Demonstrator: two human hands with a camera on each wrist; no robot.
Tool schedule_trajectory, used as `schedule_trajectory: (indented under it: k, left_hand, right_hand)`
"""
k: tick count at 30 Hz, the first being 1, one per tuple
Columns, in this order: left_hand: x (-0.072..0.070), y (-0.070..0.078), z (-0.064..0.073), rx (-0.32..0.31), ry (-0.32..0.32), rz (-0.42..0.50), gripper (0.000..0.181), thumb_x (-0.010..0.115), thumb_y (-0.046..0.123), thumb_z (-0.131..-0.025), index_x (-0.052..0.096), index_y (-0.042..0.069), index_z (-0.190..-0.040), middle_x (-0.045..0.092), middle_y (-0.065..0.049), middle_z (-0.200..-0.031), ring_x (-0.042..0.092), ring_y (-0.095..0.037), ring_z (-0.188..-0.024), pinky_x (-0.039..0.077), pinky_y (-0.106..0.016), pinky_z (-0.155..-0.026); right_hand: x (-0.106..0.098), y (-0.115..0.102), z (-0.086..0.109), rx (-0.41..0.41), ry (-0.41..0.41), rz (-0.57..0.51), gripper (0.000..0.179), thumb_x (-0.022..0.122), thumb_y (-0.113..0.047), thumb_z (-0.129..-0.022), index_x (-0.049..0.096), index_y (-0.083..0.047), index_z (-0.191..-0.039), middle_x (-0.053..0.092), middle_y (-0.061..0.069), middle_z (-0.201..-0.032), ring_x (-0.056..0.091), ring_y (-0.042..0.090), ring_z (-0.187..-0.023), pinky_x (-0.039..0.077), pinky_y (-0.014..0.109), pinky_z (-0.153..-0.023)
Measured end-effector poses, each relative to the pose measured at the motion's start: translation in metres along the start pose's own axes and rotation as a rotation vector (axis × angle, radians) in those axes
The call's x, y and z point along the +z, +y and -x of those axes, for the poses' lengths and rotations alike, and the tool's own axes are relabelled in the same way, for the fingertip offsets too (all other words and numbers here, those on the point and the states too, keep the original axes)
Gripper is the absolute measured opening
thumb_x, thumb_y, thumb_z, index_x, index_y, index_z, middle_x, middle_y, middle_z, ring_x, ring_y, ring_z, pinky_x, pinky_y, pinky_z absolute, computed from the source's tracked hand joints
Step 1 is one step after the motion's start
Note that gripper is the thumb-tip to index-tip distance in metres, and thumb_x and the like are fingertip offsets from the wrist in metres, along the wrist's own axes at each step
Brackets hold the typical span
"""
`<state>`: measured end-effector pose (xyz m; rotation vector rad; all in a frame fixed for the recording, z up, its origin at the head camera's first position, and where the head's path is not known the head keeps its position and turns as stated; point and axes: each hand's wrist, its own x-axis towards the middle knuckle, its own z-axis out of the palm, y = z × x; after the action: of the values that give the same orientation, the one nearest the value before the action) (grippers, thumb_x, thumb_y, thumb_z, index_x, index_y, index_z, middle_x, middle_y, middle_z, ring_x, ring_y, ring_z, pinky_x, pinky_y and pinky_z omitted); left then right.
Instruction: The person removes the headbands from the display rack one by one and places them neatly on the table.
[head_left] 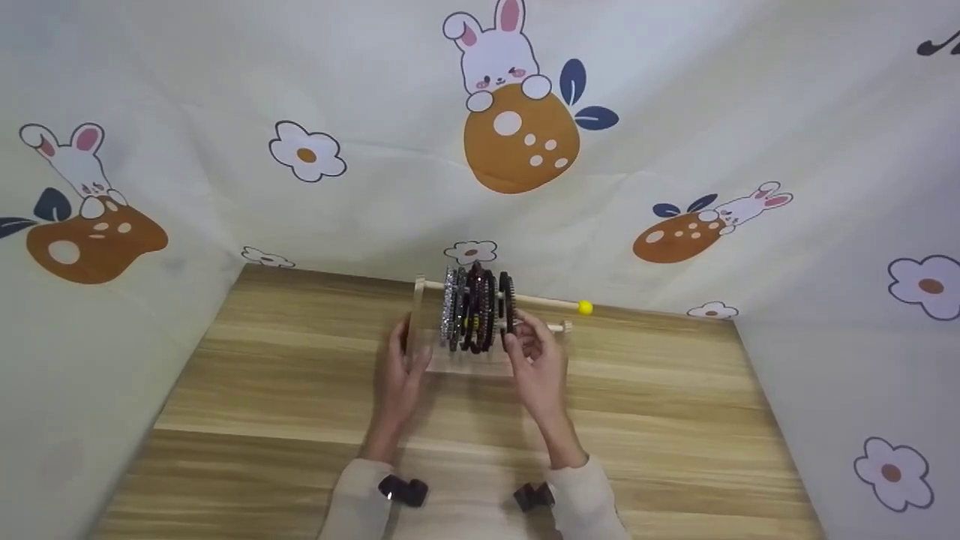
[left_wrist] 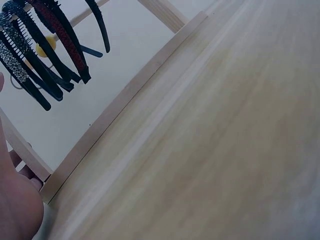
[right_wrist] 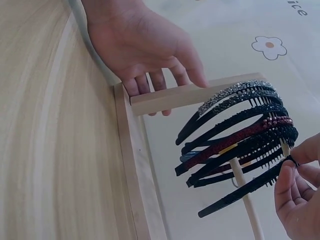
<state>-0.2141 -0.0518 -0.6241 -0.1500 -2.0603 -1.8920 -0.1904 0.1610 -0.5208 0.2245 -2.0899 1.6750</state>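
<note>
Several headbands (head_left: 480,307), silver, dark, deep red and black with glittery tops and comb teeth, hang side by side on a wooden display rack (right_wrist: 170,99). My left hand (head_left: 401,373) grips the rack's left upright, thumb on one side and fingers round the other. At the right end of the row, my right hand (head_left: 541,367) pinches a black headband (right_wrist: 240,192) near its top between thumb and fingers. This headband stands slightly apart from the others. In the left wrist view, only part of the left hand (left_wrist: 17,200) shows at the edge.
A wooden rod with a yellow ball end (head_left: 585,307) extends right of the rack, above a shorter peg (head_left: 562,327). The rack stands on a wood-grain table (head_left: 300,390) near its back edge. Pale printed cloth (head_left: 375,202) rises behind and at both sides.
</note>
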Motion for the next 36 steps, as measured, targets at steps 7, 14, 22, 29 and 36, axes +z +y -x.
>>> schedule_trajectory:
  k: [7,14,22,29,36]
  left_hand:
    - [-0.001,-0.001,0.0,-0.007,-0.014,-0.008,0.067,0.068,0.021,-0.11,0.04,0.003,-0.167,0.05,-0.028,-0.162,0.06,-0.05,-0.136,0.055,-0.072,-0.107]
    - [-0.001,-0.001,0.001,-0.018,-0.011,-0.046,0.067,0.069,0.023,-0.109,0.04,0.003,-0.167,0.052,-0.027,-0.161,0.061,-0.05,-0.135,0.057,-0.071,-0.105]
    - [-0.002,-0.001,0.001,-0.013,-0.018,-0.033,0.065,0.068,0.02,-0.11,0.04,0.002,-0.167,0.052,-0.027,-0.162,0.062,-0.049,-0.134,0.058,-0.068,-0.105]
    - [-0.001,0.001,0.0,-0.025,-0.011,-0.038,0.066,0.068,0.022,-0.11,0.04,0.004,-0.168,0.052,-0.026,-0.162,0.062,-0.049,-0.133,0.059,-0.068,-0.104]
    - [-0.001,-0.002,0.0,-0.017,-0.023,-0.024,0.066,0.067,0.023,-0.111,0.04,0.006,-0.168,0.05,-0.027,-0.164,0.057,-0.05,-0.142,0.053,-0.07,-0.112]
  right_hand:
    - [-0.006,-0.004,-0.003,0.006,0.006,0.004,0.038,0.07,0.015,-0.099,0.067,0.014,-0.137,0.07,0.024,-0.102,0.065,0.013,-0.086,0.058,0.018,-0.072]
    - [-0.014,-0.013,-0.004,0.046,0.018,-0.019,0.039,0.068,0.011,-0.103,0.065,0.012,-0.142,0.069,0.02,-0.105,0.066,0.016,-0.09,0.059,0.02,-0.075]
    - [-0.023,-0.026,-0.005,0.041,0.03,-0.022,0.037,0.065,0.011,-0.105,0.064,0.014,-0.142,0.07,0.02,-0.106,0.068,0.034,-0.089,0.057,0.02,-0.071]
    - [-0.027,-0.03,-0.007,0.011,0.037,-0.042,0.035,0.064,0.011,-0.105,0.066,0.014,-0.14,0.07,0.021,-0.103,0.067,0.027,-0.085,0.057,0.021,-0.069]
    - [-0.032,-0.035,-0.006,0.002,0.065,-0.04,0.034,0.065,0.01,-0.105,0.066,0.015,-0.139,0.07,0.021,-0.106,0.066,0.018,-0.089,0.058,0.02,-0.073]
